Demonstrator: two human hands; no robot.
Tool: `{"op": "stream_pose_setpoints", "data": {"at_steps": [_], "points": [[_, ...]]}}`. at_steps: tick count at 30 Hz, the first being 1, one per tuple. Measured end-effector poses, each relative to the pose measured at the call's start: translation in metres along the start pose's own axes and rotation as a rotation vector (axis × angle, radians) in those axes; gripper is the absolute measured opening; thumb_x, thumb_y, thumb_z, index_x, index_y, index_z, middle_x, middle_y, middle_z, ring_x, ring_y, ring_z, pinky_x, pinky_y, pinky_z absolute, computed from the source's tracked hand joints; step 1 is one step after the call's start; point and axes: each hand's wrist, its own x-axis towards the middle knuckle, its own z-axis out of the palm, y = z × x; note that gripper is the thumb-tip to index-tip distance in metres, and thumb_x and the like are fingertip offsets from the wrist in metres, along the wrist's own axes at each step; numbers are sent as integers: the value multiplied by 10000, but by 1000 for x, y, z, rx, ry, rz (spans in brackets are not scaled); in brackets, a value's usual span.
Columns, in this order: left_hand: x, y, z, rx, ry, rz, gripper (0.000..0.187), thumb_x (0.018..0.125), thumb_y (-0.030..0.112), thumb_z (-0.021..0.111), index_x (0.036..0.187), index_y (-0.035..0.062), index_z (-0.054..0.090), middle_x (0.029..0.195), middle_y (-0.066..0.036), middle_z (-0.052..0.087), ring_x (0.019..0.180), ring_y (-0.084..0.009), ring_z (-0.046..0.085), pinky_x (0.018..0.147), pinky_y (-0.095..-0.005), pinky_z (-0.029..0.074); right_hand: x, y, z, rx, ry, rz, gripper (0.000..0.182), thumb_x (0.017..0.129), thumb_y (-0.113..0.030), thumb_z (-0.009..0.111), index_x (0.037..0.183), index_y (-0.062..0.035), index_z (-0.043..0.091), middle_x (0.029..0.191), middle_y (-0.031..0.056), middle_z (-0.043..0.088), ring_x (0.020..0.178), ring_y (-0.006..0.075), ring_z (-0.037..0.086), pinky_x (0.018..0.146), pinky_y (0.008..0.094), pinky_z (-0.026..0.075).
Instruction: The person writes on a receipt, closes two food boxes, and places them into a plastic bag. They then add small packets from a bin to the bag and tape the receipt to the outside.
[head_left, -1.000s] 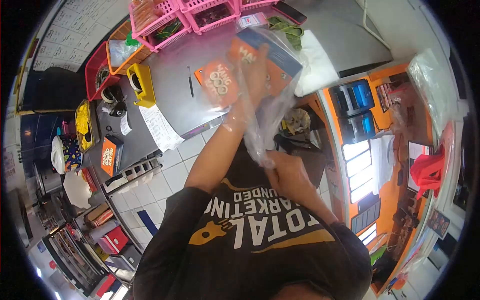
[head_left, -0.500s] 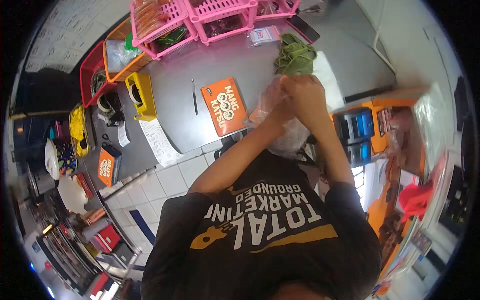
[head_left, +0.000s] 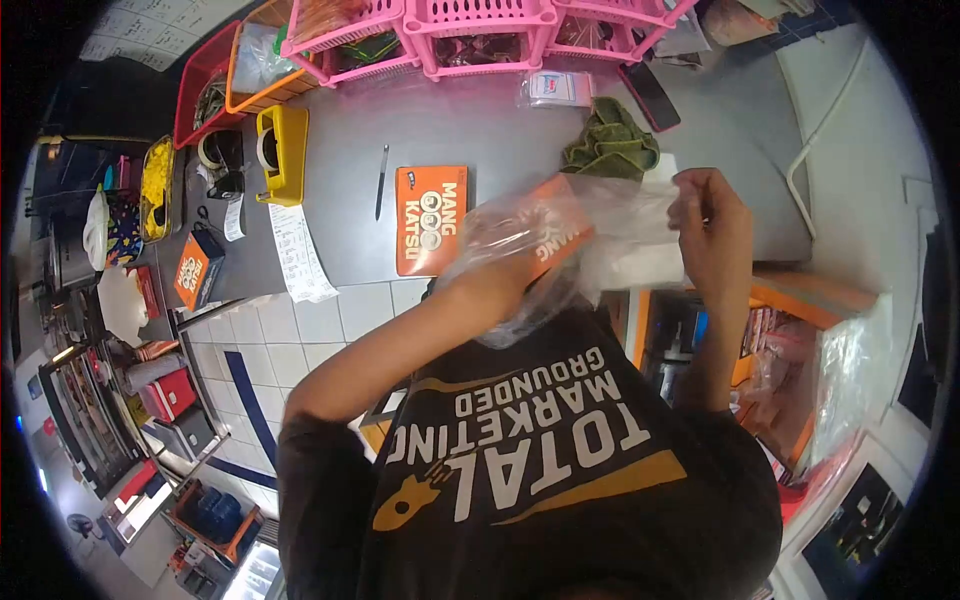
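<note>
A clear plastic bag stretches between my two hands, with an orange box showing through its left part. My left hand is at the bag's lower left, beside the box, and its fingers are hidden by the plastic. At the bag's right end, my right hand is closed on the edge of the plastic. Left of the bag, another orange box lies flat on the grey table. A crumpled green cloth lies just beyond the bag.
Pink baskets line the back, near a dark phone and a small packet. A pen, yellow tape dispenser, long receipt and small orange box are to the left.
My hands were close together by the green cloth and are now apart. My left hand has moved down and left, my right hand to the right, and the bag is spread between them.
</note>
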Motion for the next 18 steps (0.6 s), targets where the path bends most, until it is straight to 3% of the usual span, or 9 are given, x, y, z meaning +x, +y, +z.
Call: {"op": "stream_pose_setpoints", "data": {"at_steps": [2,3,5,8,10,11,12,13,18], "points": [[-28,0,-37,-4,-80,-38,427,835,130,721,1246,62,630,1117,-180,679,1060,-354,650,931,-426,526,3,1,-4,398,-197,-30,127,932,-9,532,1050,-30,573,788,80,665,716,140,647,625,318,492],[-36,6,-70,17,-263,-158,398,841,99,707,1233,73,643,1055,-160,707,995,-354,672,909,-422,538,6,2,-5,600,-294,-47,139,937,-1,520,1065,-36,562,773,51,653,705,102,626,612,294,481],[-61,13,-106,109,-133,-211,329,876,71,651,1202,23,635,1156,-178,689,1033,-260,697,857,-393,550,8,0,-7,736,-398,17,139,951,-8,529,1084,-45,543,769,18,630,675,73,582,588,254,447],[-72,-16,-127,-678,163,-145,203,890,30,628,1092,7,636,816,-121,670,700,-191,697,614,-312,540,10,-14,-7,692,-303,65,113,969,-25,538,1078,-49,535,758,-15,588,633,36,506,556,203,388],[-63,-54,-104,-871,638,-364,113,893,16,602,999,-25,603,733,-97,614,609,-112,646,533,-254,481,10,-16,-4,653,-232,71,95,979,-39,543,1073,-50,537,761,-24,568,613,18,468,534,184,357],[-51,-74,-78,-565,764,-513,119,908,44,612,994,-35,594,689,-104,618,572,-165,637,535,-293,491,9,-13,-3,665,-232,66,93,983,-46,545,1076,-50,537,769,-24,563,607,11,458,521,180,349],[-47,-105,-42,-184,715,-490,169,912,75,628,1047,-23,602,806,-145,664,602,-239,660,581,-347,525,10,-12,-4,669,-238,56,91,988,-53,547,1079,-50,537,777,-24,559,601,3,447,509,176,340],[-43,-101,-24,-157,601,-586,315,891,116,662,1170,-3,576,1138,-231,642,718,-328,682,675,-414,557,9,-17,-4,638,-251,59,94,987,-48,546,1081,-47,538,785,-22,556,591,3,440,498,180,339],[-15,-97,60,48,304,-712,1124,691,515,778,1579,135,203,1420,-324,346,1228,-495,457,892,-543,530,8,-21,3,671,-276,78,112,984,-28,541,1096,-28,546,834,-6,555,543,6,435,452,191,342]]}}
